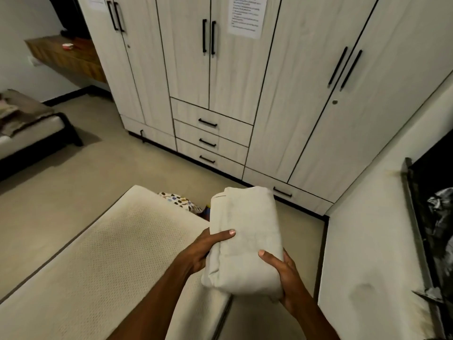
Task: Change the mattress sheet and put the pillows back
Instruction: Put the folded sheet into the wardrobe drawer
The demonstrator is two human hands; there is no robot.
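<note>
I hold a folded white sheet [245,236] in front of me, above the right end of the bare mattress [103,261]. My left hand [203,249] grips the bundle's left side, thumb lying across its top. My right hand [284,278] grips its lower right corner, thumb on top and fingers underneath. The mattress has a textured cream cover and no sheet on it. A patterned pillow or cloth [181,201] lies on the floor just past the mattress end, partly hidden.
A tall white wardrobe [245,94] with black handles and drawers fills the wall ahead. A white wall corner [367,229] stands at the right. A second bed [27,128] with bedding sits at the far left, below a wooden shelf [66,55].
</note>
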